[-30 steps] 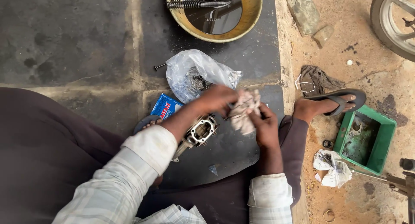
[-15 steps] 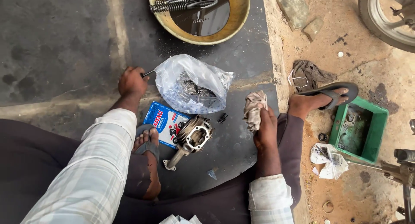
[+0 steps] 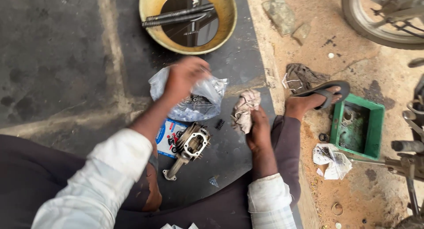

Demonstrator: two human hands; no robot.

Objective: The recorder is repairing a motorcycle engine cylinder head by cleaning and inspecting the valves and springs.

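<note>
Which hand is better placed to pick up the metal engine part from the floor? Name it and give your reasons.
Probably the left hand. It sits on the clear plastic bag just above the engine part and seems to hold nothing, though it is blurred. The right hand is closed on a crumpled rag.

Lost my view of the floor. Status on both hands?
Left hand on the clear plastic bag of small parts, grip blurred. Right hand clutching a dirty rag. Metal engine part lies untouched between them. Nothing blocking.
</note>
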